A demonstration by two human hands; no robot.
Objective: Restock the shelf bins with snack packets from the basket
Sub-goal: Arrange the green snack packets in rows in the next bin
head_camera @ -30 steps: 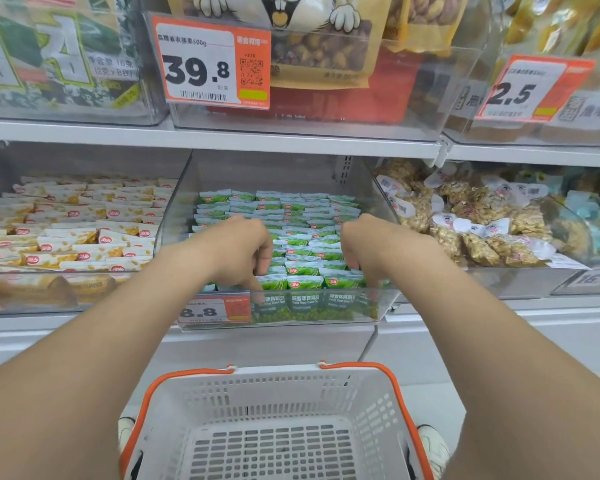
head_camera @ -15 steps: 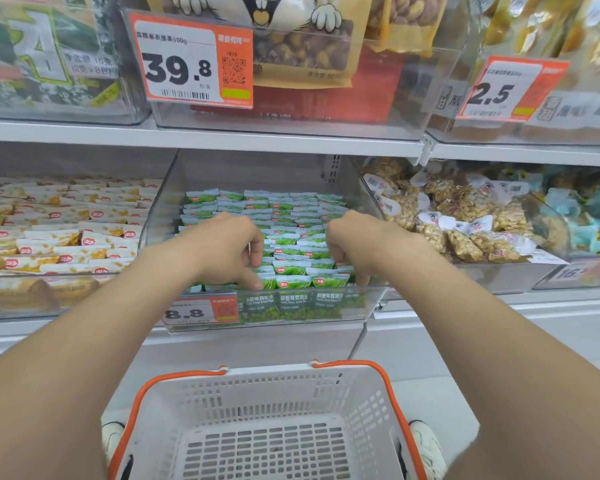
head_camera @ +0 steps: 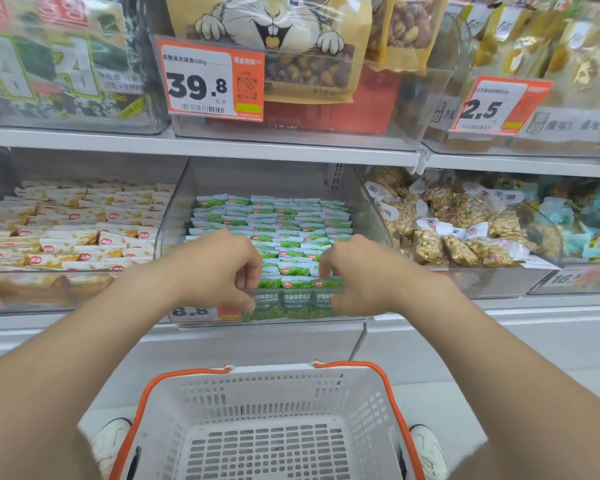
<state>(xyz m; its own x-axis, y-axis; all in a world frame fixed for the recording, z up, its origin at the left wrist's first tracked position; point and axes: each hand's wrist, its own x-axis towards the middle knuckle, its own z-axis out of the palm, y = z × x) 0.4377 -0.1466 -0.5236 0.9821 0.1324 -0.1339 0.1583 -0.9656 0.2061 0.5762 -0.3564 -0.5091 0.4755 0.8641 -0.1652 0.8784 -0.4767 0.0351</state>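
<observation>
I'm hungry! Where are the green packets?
Head view: the green packets fill the middle clear bin, between yellow packets on the left and nut bags on the right.

Bare forearms (head_camera: 84, 341); white sneakers (head_camera: 429, 448) on both feet.

Upper tier: an orange price tag (head_camera: 210, 81) reading 39.8 stands before a tan nut bag (head_camera: 274, 29) printed with a cartoon rodent; a second price tag (head_camera: 496, 105), reading 2.5, sits further right. A white shelf board (head_camera: 291, 150) separates the tiers. At the bottom edge: a left shoe (head_camera: 113, 441) and a right shoe (head_camera: 428, 448), both white.
</observation>
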